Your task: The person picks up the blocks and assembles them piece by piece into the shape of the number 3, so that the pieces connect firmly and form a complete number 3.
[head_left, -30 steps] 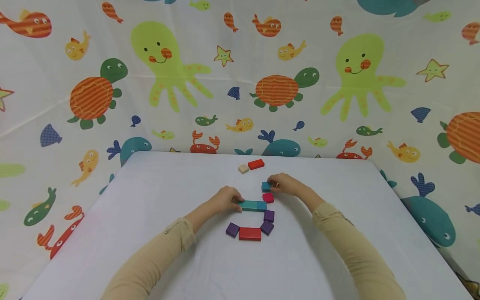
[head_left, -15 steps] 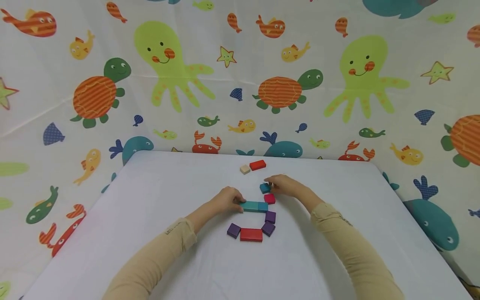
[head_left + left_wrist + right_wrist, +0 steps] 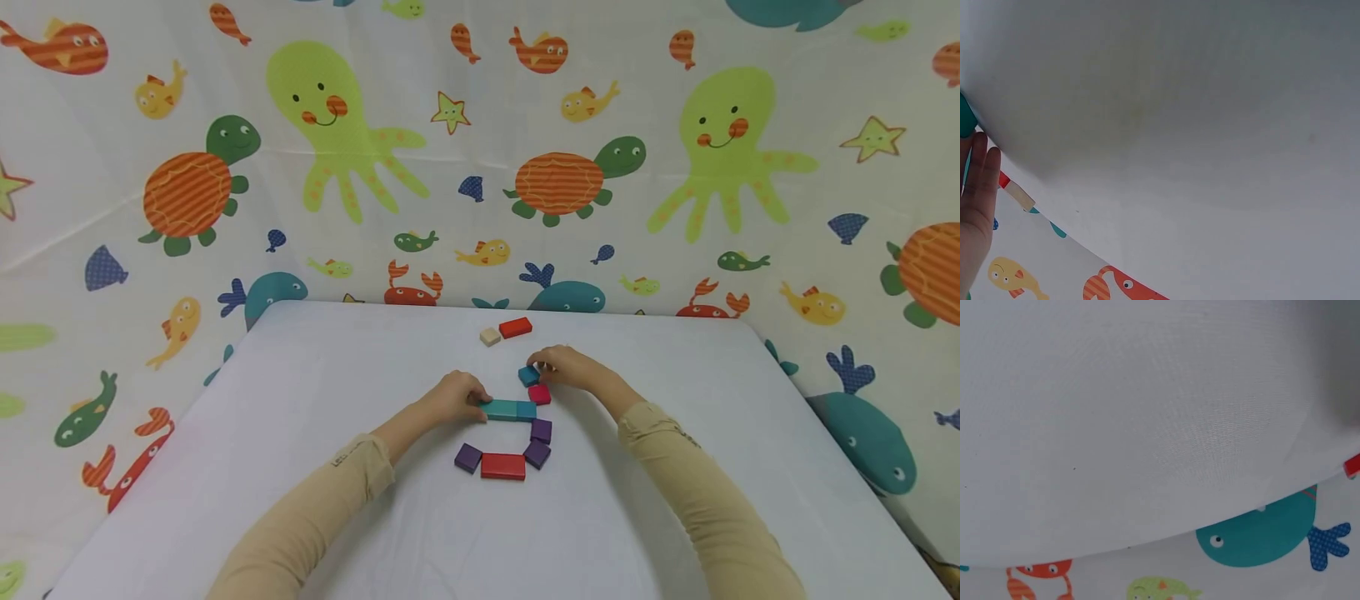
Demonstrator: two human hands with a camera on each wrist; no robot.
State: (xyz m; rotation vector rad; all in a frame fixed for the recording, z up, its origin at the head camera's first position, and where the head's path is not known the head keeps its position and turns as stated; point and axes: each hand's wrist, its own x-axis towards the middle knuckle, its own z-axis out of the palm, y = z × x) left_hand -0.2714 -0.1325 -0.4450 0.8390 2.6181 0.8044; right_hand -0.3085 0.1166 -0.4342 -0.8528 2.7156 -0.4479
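My left hand [image 3: 456, 397] pinches the left end of a long teal block [image 3: 500, 409], thumb in front and fingers behind. A small blue block [image 3: 527, 410] continues that row on its right. Farther back, my right hand [image 3: 564, 367] pinches another small blue block [image 3: 528, 376], which sits turned at the far corner of a crimson block [image 3: 539, 394]. Below the teal row, purple blocks [image 3: 541, 431] curve down to a long red block [image 3: 503, 466], with another purple block [image 3: 468, 458] at its left end. In the left wrist view, fingers [image 3: 986, 175] show beside a teal block edge [image 3: 966, 117].
Toward the back of the white table [image 3: 360, 350] lie a cream block [image 3: 490, 337] and a red block [image 3: 515, 327], close together. A curtain [image 3: 450, 167] printed with sea animals rises behind the table's far edge.
The small blue block in my right hand has turned from square to angled and shifted slightly left, closer to the crimson block. My left hand stays on the teal block.
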